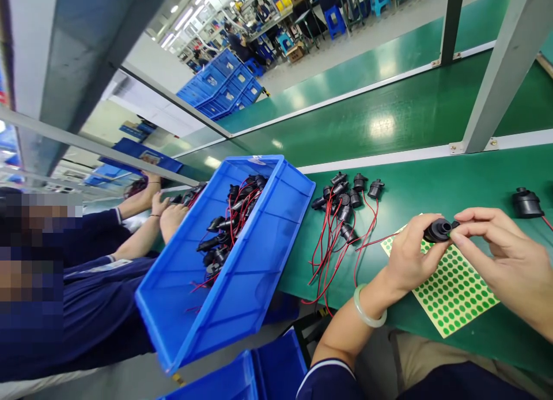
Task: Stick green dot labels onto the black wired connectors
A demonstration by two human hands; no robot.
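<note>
Head view looks down on a green tabletop (436, 184) whose near edge runs just under the person's wrists. The left hand (408, 256), with a pale green stone bangle (367, 312) on its wrist, has its fingers (425, 221) clamped on a black round plastic socket (437, 230), held just above the tabletop. The right hand (512, 267) meets it from the other side, with thumb and forefinger pinched together on the socket's small end. Under both hands lies a pale yellow sheet of green round stickers (453, 293), its near corner close to the tabletop's edge. To the left of the sheet, a loose heap of black sockets with red wires (341, 210) spreads out, some wires trailing over the near edge. One more black socket (527, 203) sits alone to the right, near the frame's border. Between the heap and that lone part the surface is bare. A tilted blue plastic bin (276, 227) holding similar wired parts hangs past the tabletop's left end; a pale label (257, 159) on its far rim is too small to read. Beyond a white strip (389, 157), a glossy green conveyor belt (389, 117) runs across, and a grey metal post (496, 83) stands at the strip. A co-worker's hands (168, 212) rest left of the bin.
</note>
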